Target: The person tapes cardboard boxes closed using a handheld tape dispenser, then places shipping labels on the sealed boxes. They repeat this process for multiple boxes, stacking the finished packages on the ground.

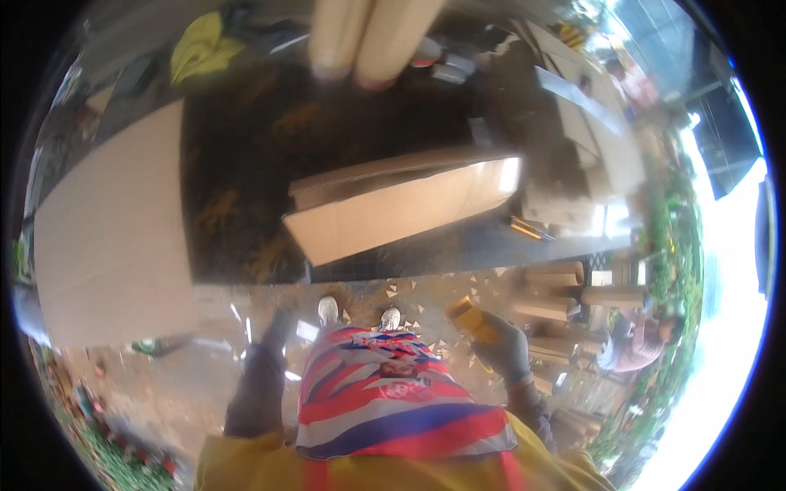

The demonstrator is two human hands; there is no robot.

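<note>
My right hand (508,352), in a grey glove, is closed round an amber-yellow thing (473,317) that looks like a roll of packing tape. It is held low, on the near side of the dark table (246,237). My left hand (282,326) hangs beside my left leg, smeared by motion, so its fingers do not show. Ahead of both hands, a folded cardboard piece (401,204) lies slantwise near the table's front edge, one long flap raised. A large flat cardboard sheet (115,237) covers the table's left end and juts past its front edge.
Two cardboard tubes (368,41) stand at the far side. Stacked cardboard (581,147) fills the right end, near an orange-handled tool (528,229). More tubes (553,307) lie on the floor at right, where a person (643,344) sits. Cardboard scraps (417,311) litter the floor.
</note>
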